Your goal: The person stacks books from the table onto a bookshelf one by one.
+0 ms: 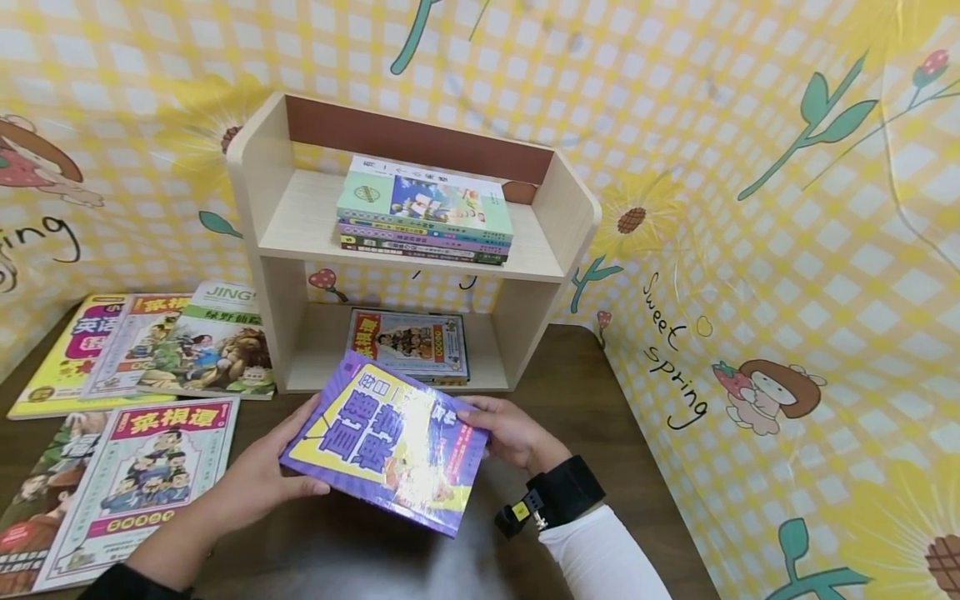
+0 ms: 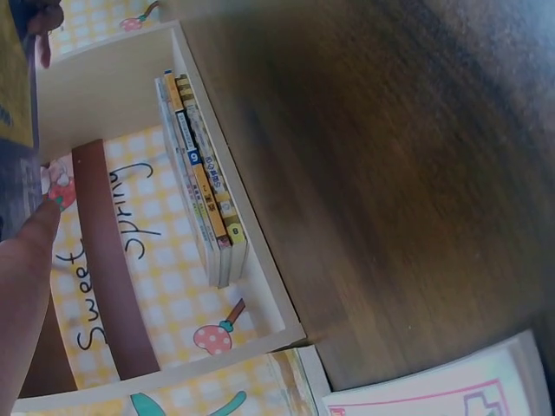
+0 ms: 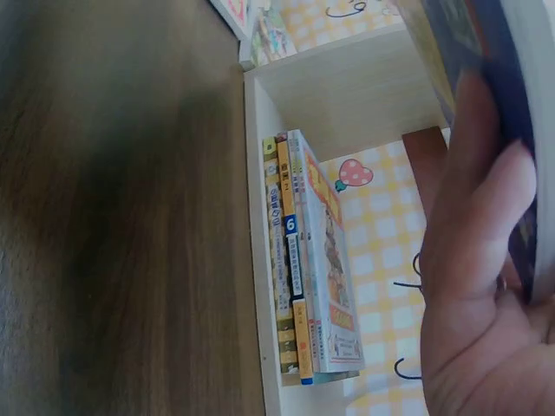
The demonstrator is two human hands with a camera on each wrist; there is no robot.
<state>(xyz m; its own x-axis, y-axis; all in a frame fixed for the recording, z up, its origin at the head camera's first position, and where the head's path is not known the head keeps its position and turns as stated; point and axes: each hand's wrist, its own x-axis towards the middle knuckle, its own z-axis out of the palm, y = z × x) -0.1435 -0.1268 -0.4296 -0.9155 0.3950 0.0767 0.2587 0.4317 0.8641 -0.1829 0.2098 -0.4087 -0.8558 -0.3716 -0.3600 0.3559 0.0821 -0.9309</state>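
Glossy purple book (image 1: 356,479) held before the small shelf (image 1: 296,221)

My left hand (image 1: 255,479) grips its left edge; my right hand (image 1: 517,433) pinches the opposite edge. I have it tilted above the dark table (image 1: 600,392). Bold purple characters fill the cover's yellow panel, violet borders it, and white glare washes out part.

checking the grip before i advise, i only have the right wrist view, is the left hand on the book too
Observer: Yes, the left hand holds the purple book at its left side, as the head view shows it.
Operator: what's printed on its front
Observer: Large purple characters on yellow.
Operator: and anything on the upper shelf
Observer: A stack of books, lying flat.
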